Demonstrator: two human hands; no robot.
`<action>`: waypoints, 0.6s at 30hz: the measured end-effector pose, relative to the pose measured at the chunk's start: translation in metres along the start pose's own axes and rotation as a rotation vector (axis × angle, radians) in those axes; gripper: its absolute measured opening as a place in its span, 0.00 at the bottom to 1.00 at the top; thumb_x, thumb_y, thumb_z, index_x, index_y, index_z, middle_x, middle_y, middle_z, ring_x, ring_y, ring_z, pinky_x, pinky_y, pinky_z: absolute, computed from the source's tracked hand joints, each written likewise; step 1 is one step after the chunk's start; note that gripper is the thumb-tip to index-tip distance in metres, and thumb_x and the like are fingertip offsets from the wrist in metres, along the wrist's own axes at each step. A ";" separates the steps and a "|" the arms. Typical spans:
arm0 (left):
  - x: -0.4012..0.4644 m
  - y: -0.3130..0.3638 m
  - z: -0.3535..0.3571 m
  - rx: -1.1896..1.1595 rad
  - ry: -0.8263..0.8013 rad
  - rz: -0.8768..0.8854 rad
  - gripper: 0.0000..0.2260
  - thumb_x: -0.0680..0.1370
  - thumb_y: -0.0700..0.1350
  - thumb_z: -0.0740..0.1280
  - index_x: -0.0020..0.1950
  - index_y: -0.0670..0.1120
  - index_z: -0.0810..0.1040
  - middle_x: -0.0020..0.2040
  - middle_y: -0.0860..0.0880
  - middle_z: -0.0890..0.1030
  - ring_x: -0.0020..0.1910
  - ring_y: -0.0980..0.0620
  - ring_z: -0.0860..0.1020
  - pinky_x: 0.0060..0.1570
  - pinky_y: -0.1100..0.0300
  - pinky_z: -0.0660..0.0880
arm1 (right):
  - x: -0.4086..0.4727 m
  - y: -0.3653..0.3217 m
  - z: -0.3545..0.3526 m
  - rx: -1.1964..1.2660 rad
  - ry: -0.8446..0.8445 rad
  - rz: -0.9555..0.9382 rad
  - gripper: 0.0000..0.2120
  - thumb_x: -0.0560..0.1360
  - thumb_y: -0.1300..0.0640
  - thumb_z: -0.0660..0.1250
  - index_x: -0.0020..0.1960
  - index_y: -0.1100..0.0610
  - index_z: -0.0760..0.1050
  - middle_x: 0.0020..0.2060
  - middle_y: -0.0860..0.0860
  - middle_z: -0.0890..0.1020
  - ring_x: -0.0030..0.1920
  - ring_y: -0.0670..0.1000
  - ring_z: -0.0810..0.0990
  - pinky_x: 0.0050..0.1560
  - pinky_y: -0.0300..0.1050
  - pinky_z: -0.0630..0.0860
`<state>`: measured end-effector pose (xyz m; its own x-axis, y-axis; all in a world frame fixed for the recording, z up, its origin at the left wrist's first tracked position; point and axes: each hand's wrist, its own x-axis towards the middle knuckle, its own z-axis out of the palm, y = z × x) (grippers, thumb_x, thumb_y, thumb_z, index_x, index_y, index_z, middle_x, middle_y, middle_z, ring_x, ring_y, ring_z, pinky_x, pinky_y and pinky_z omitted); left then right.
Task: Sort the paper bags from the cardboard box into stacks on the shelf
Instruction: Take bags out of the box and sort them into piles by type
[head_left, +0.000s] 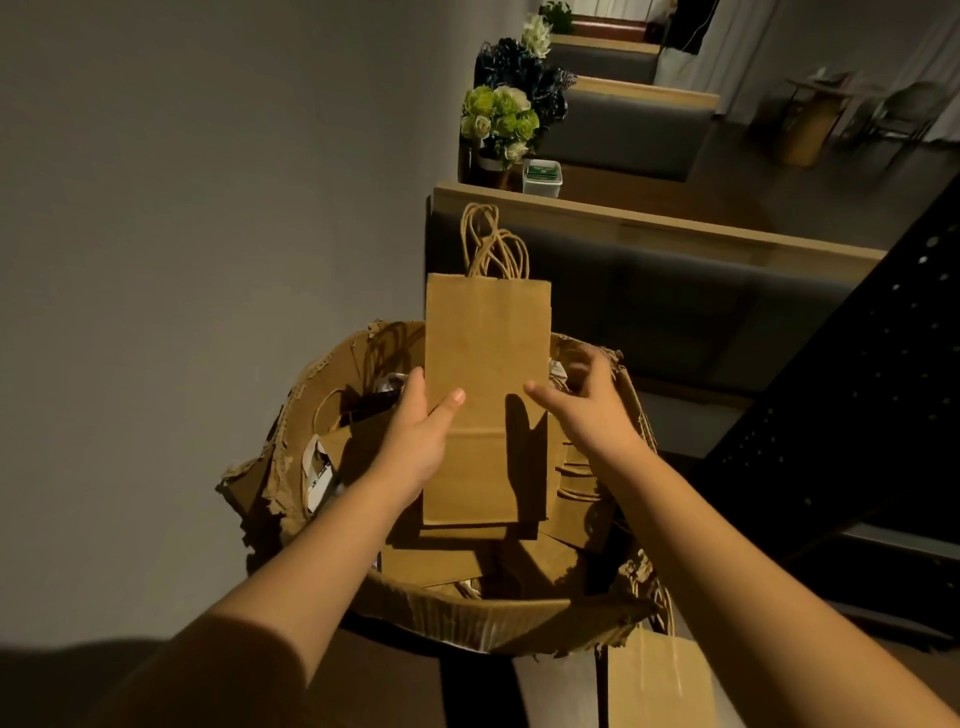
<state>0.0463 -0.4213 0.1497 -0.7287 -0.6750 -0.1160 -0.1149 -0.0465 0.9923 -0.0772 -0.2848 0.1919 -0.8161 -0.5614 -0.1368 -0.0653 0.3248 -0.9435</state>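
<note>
A flat brown paper bag (485, 353) with twisted handles stands upright above the torn cardboard box (467, 618). My left hand (418, 439) grips the bag's left edge, thumb across its front. My right hand (587, 402) hovers at the bag's right edge with fingers spread and relaxed; whether it touches the bag is unclear. More brown bags (576, 499) lie piled inside the box under the held one. Another brown bag (657, 680) shows at the bottom right, outside the box.
A grey wall fills the left. Behind the box run padded booth benches with wooden tops (649, 223). Flowers in a pot (498, 122) and a small white container (542, 177) stand on one ledge. A dark perforated panel (857, 374) rises at the right.
</note>
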 end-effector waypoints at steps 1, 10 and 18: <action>0.000 -0.001 0.004 0.001 -0.001 -0.008 0.34 0.72 0.65 0.66 0.75 0.59 0.59 0.74 0.53 0.68 0.72 0.50 0.67 0.69 0.41 0.65 | -0.003 0.003 0.003 0.110 -0.081 0.062 0.39 0.73 0.52 0.72 0.77 0.50 0.53 0.71 0.53 0.67 0.66 0.53 0.71 0.60 0.49 0.74; -0.015 0.034 0.050 -0.086 -0.004 0.023 0.32 0.81 0.51 0.63 0.80 0.54 0.48 0.78 0.52 0.60 0.76 0.50 0.60 0.74 0.49 0.57 | -0.011 0.000 -0.021 0.277 0.013 0.022 0.15 0.78 0.60 0.66 0.64 0.53 0.71 0.55 0.52 0.81 0.54 0.52 0.81 0.55 0.52 0.78; -0.042 0.088 0.113 -0.015 -0.090 0.212 0.32 0.83 0.47 0.59 0.80 0.49 0.42 0.79 0.53 0.54 0.76 0.55 0.53 0.62 0.64 0.53 | -0.043 -0.027 -0.094 0.273 0.230 -0.250 0.11 0.78 0.58 0.67 0.59 0.50 0.72 0.52 0.47 0.81 0.52 0.45 0.81 0.49 0.41 0.78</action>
<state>-0.0099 -0.3136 0.2374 -0.7927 -0.6027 0.0922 0.0567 0.0776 0.9954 -0.0949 -0.1978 0.2519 -0.9030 -0.4035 0.1477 -0.1482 -0.0300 -0.9885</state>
